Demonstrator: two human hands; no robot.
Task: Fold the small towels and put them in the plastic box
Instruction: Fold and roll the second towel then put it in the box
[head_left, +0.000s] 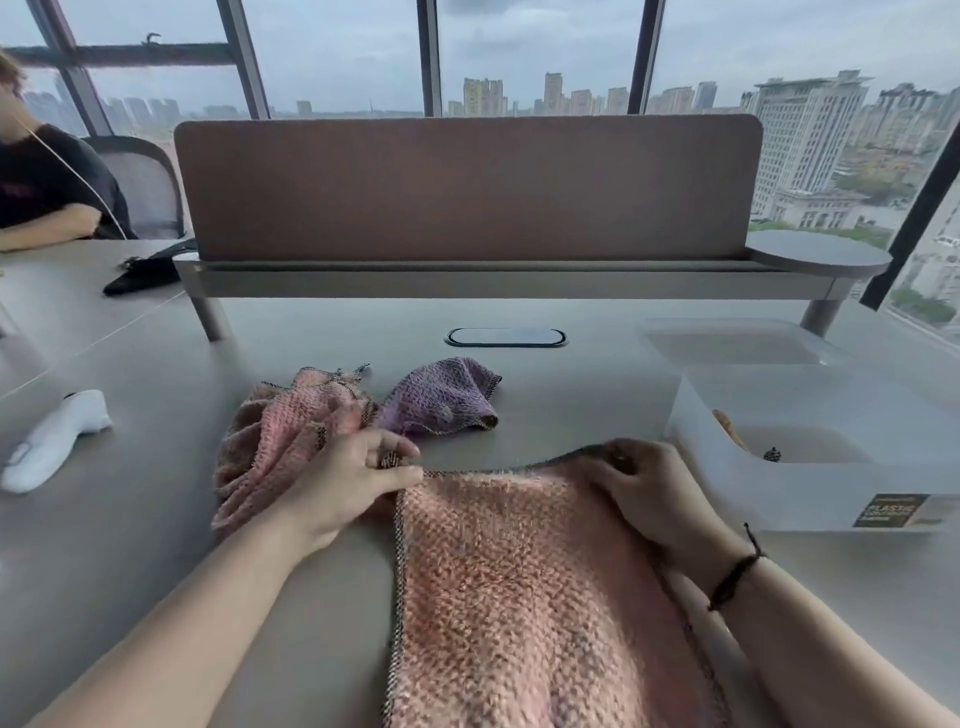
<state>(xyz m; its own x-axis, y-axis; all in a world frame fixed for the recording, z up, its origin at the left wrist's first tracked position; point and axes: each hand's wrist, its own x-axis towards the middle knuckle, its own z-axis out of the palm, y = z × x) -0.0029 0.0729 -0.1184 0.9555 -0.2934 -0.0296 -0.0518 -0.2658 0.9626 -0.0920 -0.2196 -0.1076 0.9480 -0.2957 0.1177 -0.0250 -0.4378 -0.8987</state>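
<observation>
**Far edge of the pink towel pinched at both corners**

Your pink towel lies flat on the desk, nearest you. Your left hand pinches its far left corner between thumb and fingertips; your right hand has curled fingers gripping the far right corner. Just left of your left fingers sits a crumpled pink towel; just beyond them, a crumpled purple towel. Right of your right fingers stands the box, something small inside, unclear. Beyond it, the lid.
</observation>
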